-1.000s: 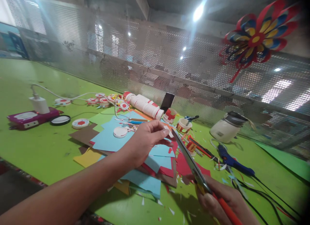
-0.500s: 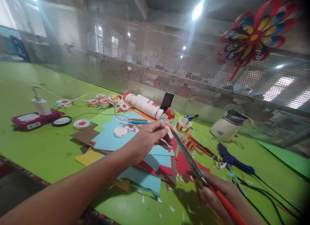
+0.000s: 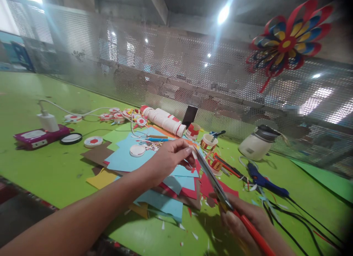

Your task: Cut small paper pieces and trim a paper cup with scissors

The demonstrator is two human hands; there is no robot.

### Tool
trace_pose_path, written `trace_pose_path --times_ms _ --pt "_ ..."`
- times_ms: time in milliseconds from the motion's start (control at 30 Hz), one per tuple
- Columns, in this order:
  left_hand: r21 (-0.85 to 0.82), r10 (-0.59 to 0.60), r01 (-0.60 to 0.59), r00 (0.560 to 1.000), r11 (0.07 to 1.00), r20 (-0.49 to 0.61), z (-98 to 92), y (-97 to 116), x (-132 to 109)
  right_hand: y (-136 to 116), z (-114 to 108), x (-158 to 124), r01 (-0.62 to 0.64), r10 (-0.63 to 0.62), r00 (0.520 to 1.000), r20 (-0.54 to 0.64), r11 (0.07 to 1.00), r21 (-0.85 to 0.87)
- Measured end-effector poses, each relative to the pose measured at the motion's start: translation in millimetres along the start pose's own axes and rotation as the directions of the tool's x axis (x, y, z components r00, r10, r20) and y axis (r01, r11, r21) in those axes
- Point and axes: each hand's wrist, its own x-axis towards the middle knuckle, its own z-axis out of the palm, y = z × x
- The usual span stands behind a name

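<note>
My right hand (image 3: 242, 215) is wrapped around the red handles of long scissors (image 3: 213, 180), whose metal blades point up and away. The blade tips reach to the fingers of my left hand (image 3: 176, 155). Between the left thumb and fingertips is a small white piece of paper (image 3: 193, 151), mostly hidden by the fingers and the blades. Beneath that hand lies a stack of coloured paper sheets (image 3: 124, 160), blue on top with red, brown and yellow showing. A white round disc (image 3: 137, 150) and a blue pen (image 3: 157, 139) rest on the stack.
A blue glue gun (image 3: 266, 180) with cables lies at right, near a white kettle (image 3: 253, 142). White paper rolls (image 3: 165, 121), a leaning phone (image 3: 190, 116) and small cups (image 3: 209, 142) stand behind. At left is a purple power strip (image 3: 38, 136). Paper scraps litter the green table (image 3: 82, 215).
The scissors and my right hand have shifted slightly left, with the blade tips now closer to the left fingertips. My left hand stays almost in place.
</note>
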Motion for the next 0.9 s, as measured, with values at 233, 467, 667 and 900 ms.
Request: trace_pose_path --times_ms 233,467,667,900 --pt "0.029 -0.004 0.003 1.0 1.0 0.031 0.8 -1 0 -11 5 -3 -0.022 0.029 0.995 -0.095 0.997 0.078" --pt "0.026 -0.013 0.012 0.998 1.0 0.055 1.6 -1 -2 -11 5 0 -0.021 0.033 0.989 -0.148 0.996 0.083" --pt "-0.047 -0.036 0.038 0.999 0.998 0.034 3.0 -2 -2 -10 0 4 -0.03 0.034 0.989 -0.142 0.999 0.031" --pt "-0.098 -0.068 0.071 0.997 0.993 0.039 0.3 -4 -1 -14 -2 7 -0.052 0.039 0.98 -0.193 0.997 -0.06"
